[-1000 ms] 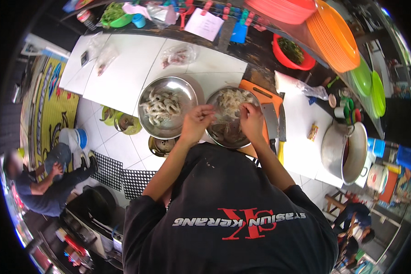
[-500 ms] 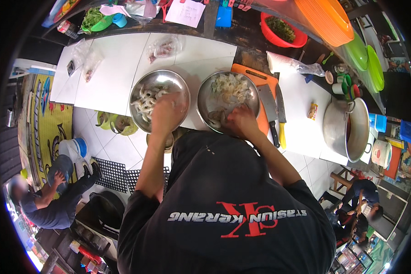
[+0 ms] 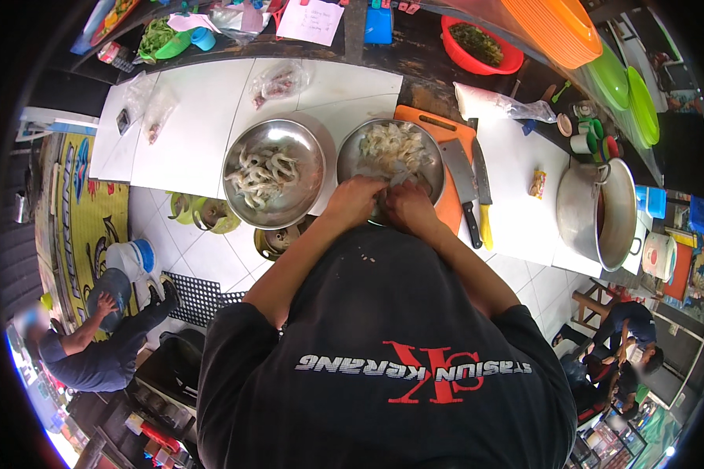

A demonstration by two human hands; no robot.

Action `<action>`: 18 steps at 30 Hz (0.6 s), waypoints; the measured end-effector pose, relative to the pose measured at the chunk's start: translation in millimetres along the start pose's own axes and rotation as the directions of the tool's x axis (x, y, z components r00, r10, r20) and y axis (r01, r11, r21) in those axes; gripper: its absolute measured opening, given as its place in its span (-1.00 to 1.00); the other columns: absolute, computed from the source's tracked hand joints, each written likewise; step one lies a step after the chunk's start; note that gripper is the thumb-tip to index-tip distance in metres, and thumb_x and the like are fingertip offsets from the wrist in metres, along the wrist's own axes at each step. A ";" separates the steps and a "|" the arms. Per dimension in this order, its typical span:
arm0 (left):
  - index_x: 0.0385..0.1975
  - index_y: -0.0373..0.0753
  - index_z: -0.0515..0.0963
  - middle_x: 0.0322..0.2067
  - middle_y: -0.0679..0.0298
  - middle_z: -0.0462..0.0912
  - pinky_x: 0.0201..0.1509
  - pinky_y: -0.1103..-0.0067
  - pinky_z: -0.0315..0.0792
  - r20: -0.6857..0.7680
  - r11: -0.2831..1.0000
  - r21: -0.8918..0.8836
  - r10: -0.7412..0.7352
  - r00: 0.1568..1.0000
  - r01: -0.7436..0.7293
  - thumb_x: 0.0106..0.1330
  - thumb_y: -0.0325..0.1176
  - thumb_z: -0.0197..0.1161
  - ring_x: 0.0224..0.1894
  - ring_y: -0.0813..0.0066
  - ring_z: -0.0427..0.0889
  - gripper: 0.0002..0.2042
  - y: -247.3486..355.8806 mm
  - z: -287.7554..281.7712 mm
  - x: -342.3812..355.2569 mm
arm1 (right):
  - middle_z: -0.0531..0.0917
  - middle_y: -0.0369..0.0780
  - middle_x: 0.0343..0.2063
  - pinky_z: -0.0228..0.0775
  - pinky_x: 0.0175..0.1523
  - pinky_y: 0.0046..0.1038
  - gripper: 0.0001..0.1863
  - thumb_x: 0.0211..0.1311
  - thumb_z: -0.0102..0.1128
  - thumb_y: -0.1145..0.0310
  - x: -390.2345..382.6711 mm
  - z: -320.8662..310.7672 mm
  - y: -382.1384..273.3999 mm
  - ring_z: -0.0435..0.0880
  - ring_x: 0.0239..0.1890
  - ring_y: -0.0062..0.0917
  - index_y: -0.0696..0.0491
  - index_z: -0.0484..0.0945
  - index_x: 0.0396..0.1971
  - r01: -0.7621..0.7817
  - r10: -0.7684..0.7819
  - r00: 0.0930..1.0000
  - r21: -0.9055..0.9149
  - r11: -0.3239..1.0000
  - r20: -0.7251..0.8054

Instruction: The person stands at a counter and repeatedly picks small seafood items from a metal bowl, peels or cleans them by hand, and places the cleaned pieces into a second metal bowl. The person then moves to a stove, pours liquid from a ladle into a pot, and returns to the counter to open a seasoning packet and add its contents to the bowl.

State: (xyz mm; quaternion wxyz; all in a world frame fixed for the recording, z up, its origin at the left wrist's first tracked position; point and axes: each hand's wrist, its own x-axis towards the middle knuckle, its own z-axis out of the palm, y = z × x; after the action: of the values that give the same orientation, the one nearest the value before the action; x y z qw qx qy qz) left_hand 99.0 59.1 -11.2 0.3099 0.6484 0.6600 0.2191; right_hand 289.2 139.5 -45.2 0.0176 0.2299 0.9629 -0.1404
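A greyish, translucent piece, apparently a raw shrimp [image 3: 399, 173], lies by the fingertips on the near side of the right-hand metal bowl [image 3: 350, 159]. The fingers cover much of it, so I cannot tell its long axis or which way its head end points. The pale shrimp pile [image 3: 266, 176] fills the middle of the left-hand metal bowl [image 3: 311, 166]; its curled bodies bend every way, sharing no single direction. A loose heap of pale shells [image 3: 399, 146] takes up the far half of the right bowl.

The two bowls sit near each other on the white worktop [image 3: 195, 125]. Beside the right bowl an orange cutting board [image 3: 450, 207] slants away, its left side hidden by the bowl. A cleaver [image 3: 457, 164] lies on it, and a yellow-handled knife [image 3: 486, 223] runs along its right edge; both blades point away from the person, handles toward them. Farther right are a small sachet [image 3: 537, 184] and a big metal pot [image 3: 579, 207]. The hands and the person's dark clothing block the bowl's near rim from view.

The left grip [image 3: 357, 198] and right grip [image 3: 409, 205] meet over that near side, fingers curled down and inward, fingertips close together. Whether either is clamped on the greyish piece or only touches it, I cannot tell.
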 end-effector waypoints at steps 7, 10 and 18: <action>-0.07 -0.15 0.64 -0.21 0.10 0.70 0.06 0.22 0.52 -0.106 0.983 -0.080 0.156 0.982 -0.165 0.16 -0.44 0.33 -0.05 0.02 0.63 -0.70 14.7 -4.9 -4.6 | 0.72 -0.10 -0.27 0.47 0.01 -0.16 -0.64 0.12 0.23 0.20 6.2 -17.7 11.7 0.65 -0.14 -0.19 0.13 0.69 -0.17 -0.071 0.039 0.995 0.380 0.922 0.092; -0.02 -0.17 0.65 -0.19 0.11 0.71 0.03 0.29 0.55 -0.129 0.971 -0.163 0.154 0.980 -0.174 0.17 -0.42 0.41 -0.08 0.07 0.66 -0.66 15.6 -5.3 -3.1 | 0.72 -0.09 -0.29 0.47 -0.03 -0.26 -0.63 0.18 0.17 0.23 1.5 -45.8 23.1 0.67 -0.19 -0.25 0.20 0.67 -0.16 -0.281 0.154 0.957 0.657 0.700 0.245; 0.06 -0.28 0.53 -0.21 0.05 0.70 0.02 0.30 0.55 -0.168 0.943 -0.283 0.129 0.977 -0.173 0.27 -0.47 0.28 -0.10 0.08 0.67 -0.66 14.5 2.5 5.1 | 0.69 -0.25 -0.26 0.43 -0.04 -0.49 -0.66 0.38 0.18 0.20 1.5 -74.4 17.1 0.59 -0.19 -0.61 0.19 0.62 -0.12 -0.513 0.291 0.844 0.836 0.193 0.451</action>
State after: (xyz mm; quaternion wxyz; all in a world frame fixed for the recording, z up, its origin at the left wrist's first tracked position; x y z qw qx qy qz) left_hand 111.4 64.8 -3.6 0.3362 0.6255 0.5891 0.3857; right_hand 297.8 175.5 21.6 0.0098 0.4257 0.5946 -0.6821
